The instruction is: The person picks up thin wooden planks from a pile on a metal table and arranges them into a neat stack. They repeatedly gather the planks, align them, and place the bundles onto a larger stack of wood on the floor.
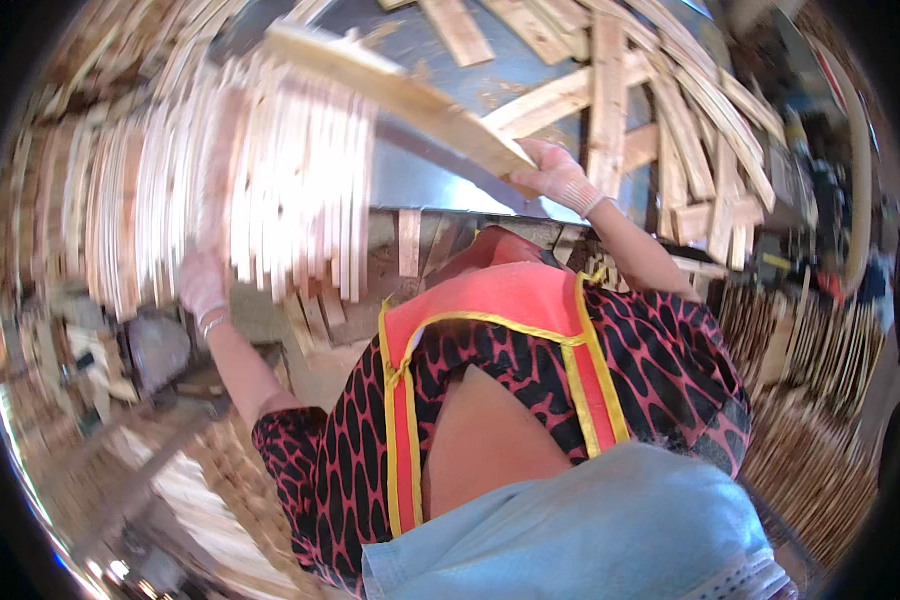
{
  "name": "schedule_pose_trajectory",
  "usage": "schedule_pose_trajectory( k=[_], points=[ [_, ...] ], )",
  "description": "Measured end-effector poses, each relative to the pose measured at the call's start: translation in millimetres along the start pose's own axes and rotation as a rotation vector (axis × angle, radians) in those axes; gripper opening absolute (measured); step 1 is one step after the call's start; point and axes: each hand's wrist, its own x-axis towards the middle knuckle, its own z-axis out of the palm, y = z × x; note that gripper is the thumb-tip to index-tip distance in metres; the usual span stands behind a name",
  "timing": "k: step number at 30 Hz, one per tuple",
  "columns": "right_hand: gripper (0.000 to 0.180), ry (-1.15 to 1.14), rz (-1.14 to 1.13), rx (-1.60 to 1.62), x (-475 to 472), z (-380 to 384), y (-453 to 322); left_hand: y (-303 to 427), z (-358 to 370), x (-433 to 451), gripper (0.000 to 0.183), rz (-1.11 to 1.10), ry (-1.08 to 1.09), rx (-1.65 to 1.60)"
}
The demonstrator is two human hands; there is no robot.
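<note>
My right hand (559,174), in a whitish knit glove, grips the near end of a wooden board (412,90). The board slants up and left above the metal tabletop (435,184), its far end over a row of slats. On the left, my gloved left hand (202,283) is closed around the lower end of a blurred wooden slat (223,161). That slat lies along the row of upright-edged wooden slats (307,180), packed side by side and partly washed out by glare.
Loose wooden slats (607,97) lie crossed in a heap at the right of the tabletop. More slats (795,337) are stacked at the far right, and a light wood stack (202,502) stands low on the left. Short offcuts (409,244) show below the table edge.
</note>
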Motion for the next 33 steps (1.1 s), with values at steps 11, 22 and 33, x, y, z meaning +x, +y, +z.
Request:
schedule_pose_trajectory(
  k=[11, 22, 33],
  points=[
    [0.043, 0.01, -0.637, -0.641, 35.0, 19.5, -69.1, 172.3, -90.0, -112.0, 0.064, 0.56, -0.086, -0.061],
    [0.083, 0.752, 0.412, -0.485, 47.2, -70.8, 77.7, 82.4, 7.9, -83.8, 0.069, 0.216, 0.433, -0.075],
    [0.077, -0.35, 0.063, 0.063, 69.3, 186.0, -18.0, 207.8, 45.9, -172.2, 0.079, 0.657, 0.333, -0.269]
  ],
)
